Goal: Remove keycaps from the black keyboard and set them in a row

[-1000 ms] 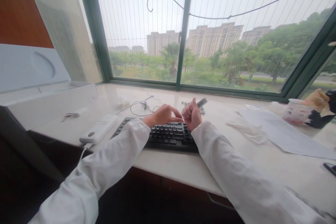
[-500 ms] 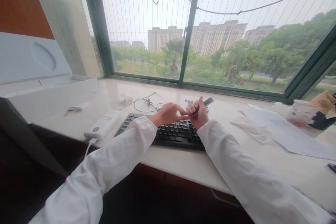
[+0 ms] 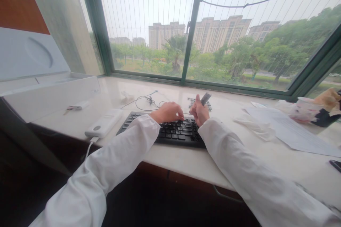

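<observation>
A black keyboard (image 3: 176,135) lies on the white counter, partly covered by my hands and sleeves. My left hand (image 3: 168,112) is over its upper rows, fingers curled down and thumb drawn in; anything between the fingertips is hidden. Above the keyboard's right end, my right hand (image 3: 199,111) is closed around a dark grey, narrow tool (image 3: 205,98) whose uneven end points up and away; its kind does not show clearly. Small loose dark pieces that look like keycaps (image 3: 209,106) lie on the counter just behind my right hand.
A white power bank (image 3: 104,125) with a plugged-in cable stands left of the keyboard. Behind it lies a coiled black cable (image 3: 145,103). To the right are crumpled tissue (image 3: 255,127), printed paper (image 3: 290,131) and a paper cup (image 3: 305,109). A window frame (image 3: 149,77) borders the back.
My hands have separated: the left has drawn back left, down over the keys. The right has turned the tool more upright. The view has tilted slightly.
</observation>
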Available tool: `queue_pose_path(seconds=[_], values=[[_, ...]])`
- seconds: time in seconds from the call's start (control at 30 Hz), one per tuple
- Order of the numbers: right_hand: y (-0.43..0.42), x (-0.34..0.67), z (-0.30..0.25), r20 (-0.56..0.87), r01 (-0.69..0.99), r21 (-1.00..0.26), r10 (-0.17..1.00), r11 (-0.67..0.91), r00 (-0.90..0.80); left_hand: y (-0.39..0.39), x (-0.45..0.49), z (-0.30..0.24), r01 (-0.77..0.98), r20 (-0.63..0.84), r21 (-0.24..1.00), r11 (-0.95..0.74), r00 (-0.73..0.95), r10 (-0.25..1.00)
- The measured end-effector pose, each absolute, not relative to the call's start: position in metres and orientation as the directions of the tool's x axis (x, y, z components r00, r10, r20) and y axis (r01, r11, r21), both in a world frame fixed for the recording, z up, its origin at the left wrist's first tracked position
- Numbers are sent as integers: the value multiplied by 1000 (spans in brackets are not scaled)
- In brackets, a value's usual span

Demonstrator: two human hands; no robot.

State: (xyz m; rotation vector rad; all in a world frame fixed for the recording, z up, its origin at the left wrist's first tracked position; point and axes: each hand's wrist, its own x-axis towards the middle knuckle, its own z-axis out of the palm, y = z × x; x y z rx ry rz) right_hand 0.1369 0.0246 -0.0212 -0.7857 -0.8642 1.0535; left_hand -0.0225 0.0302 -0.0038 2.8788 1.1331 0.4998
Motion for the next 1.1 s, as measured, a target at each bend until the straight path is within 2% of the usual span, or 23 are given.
queue_pose_path(seconds=[0.23, 0.57, 0.83, 1.1], values=[[26, 130, -26, 214, -371, -883, 949, 289, 229, 29, -20, -3, 673, 279, 77, -735, 694, 664], [35, 130, -31, 171, -318, -908, 936, 271, 309, 27, -19, 2, 639, 230, 15, -769, 746, 624], [41, 137, -29, 31, -459, -882, 983, 111, 178, 33, -20, -3, 615, 240, 14, -788, 763, 600], [38, 122, -25, 128, -392, -900, 974, 194, 188, 32, -21, -2, 614, 243, 30, -789, 761, 601]])
